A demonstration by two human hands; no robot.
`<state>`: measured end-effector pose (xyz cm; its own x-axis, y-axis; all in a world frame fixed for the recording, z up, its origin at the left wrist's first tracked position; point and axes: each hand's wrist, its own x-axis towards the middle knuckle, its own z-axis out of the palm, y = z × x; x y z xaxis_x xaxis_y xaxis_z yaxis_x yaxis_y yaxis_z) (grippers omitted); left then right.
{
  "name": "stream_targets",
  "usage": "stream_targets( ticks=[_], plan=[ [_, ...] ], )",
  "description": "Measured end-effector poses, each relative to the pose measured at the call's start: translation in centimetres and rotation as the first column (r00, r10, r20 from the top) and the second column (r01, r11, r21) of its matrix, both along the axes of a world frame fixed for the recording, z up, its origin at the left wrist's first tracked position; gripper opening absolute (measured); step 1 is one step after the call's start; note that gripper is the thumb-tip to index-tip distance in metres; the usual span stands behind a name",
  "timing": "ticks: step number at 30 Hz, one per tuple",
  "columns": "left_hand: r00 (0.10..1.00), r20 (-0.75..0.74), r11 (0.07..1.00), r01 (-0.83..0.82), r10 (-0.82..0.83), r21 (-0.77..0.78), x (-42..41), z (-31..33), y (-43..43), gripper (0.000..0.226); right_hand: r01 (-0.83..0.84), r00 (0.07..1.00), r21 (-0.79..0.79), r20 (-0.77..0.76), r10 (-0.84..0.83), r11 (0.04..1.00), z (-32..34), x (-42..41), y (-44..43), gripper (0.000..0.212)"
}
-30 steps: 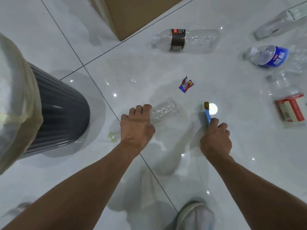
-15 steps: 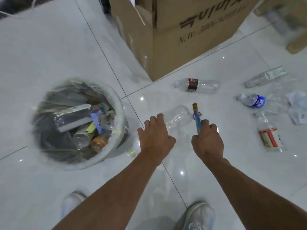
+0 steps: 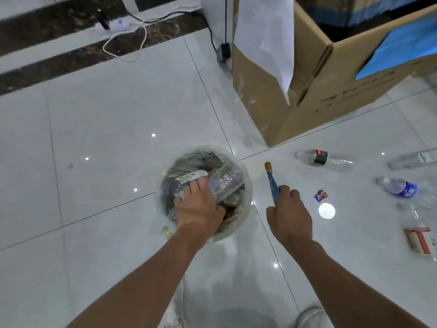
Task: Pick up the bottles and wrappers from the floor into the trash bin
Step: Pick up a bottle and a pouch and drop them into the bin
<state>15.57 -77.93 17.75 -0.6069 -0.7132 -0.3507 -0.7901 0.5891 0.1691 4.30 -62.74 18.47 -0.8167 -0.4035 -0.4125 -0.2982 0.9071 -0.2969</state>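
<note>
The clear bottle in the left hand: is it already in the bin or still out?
Over the bin, not dropped: the left hand grips the clear bottle above the bin opening.

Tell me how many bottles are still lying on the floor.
4: black-label bottle by the cardboard box, clear bottle at the right edge, blue-label bottle below it, red-label bottle nearest. More may lie out of frame.
</note>
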Motion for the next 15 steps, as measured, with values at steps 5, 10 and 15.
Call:
stream_targets(
  ticks=[5, 10, 15],
  plan=[
    [0.999, 0.019, 0.999, -0.045, 0.045, -0.012, 4.2, -1.0, -4.4, 0.060, -0.080, 0.997, -0.077, 0.017, 0.082, 0.994, -1.0, 4.2, -6.6, 0.037],
    [0.993, -0.019, 0.992, -0.112, 0.113, 0.057, 8.0, -1.7, -6.3, 0.069, -0.120, 0.991, -0.141, 0.047, 0.127, 0.983, -2.1, 6.7, -10.8, 0.037],
    [0.996, -0.010, 0.996, -0.086, 0.086, 0.026, 9.4, -2.6, -6.9, 0.054, -0.142, 0.981, -0.128, 0.113, 0.157, 0.981, -2.3, 7.2, -11.7, 0.034]
  ],
)
